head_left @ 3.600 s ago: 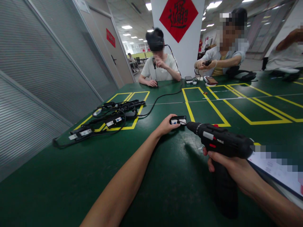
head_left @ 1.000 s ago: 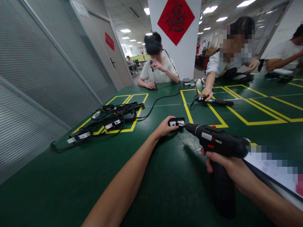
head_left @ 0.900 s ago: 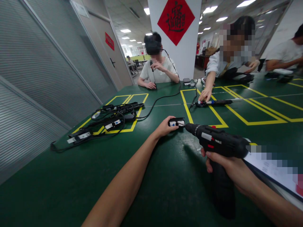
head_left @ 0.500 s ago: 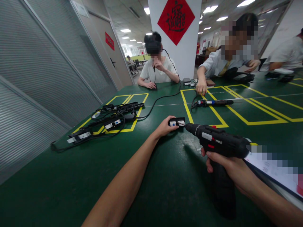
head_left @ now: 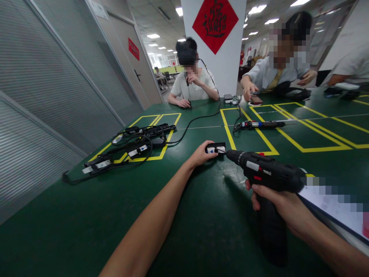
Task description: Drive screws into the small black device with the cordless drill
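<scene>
Pinching a small black module [head_left: 216,147] between thumb and fingers of the left hand [head_left: 201,154], pressing it onto the surface just ahead of the palm. Gripping a black cordless driver [head_left: 268,175] in the right hand [head_left: 276,202], wrapping the fingers round the handle and setting the bit tip against the module's right end. Risking, by judgement, bit slip-off through off-axis holding or a loosening pinch: possibly spinning the module or jabbing the left fingertips right beside the tip. Working on a dark green table [head_left: 201,231] crossed by yellow tape lines [head_left: 230,132]. Sharing it with a tangle of cabled black units [head_left: 135,148] well left of the left hand, a corded screwdriver [head_left: 262,124] beyond it, and a paper sheet [head_left: 331,207] just right of the right hand. Facing seated people [head_left: 193,82], a white pillar [head_left: 227,65] and a glass partition [head_left: 43,77] far left.
</scene>
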### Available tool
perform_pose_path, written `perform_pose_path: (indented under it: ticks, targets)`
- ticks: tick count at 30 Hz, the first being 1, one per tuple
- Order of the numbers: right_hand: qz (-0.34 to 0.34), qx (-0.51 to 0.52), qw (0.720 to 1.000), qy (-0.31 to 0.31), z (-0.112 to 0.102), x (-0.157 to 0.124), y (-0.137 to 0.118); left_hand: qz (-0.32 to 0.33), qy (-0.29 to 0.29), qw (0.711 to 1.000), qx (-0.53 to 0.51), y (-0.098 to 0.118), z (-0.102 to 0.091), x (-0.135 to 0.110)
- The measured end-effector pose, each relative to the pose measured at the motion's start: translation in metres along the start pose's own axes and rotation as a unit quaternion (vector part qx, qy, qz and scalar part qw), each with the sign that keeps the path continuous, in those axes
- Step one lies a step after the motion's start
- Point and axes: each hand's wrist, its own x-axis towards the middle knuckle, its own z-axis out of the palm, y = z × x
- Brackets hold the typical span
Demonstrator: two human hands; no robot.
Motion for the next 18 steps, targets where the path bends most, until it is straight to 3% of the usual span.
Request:
perform_pose_path:
  ticks: [18]
  targets:
    - [0.011,0.008,1.0,0.015,0.0016,-0.0032,-0.0024,0.003,0.004,1.0,-0.007,0.0002,0.0012,-0.0009]
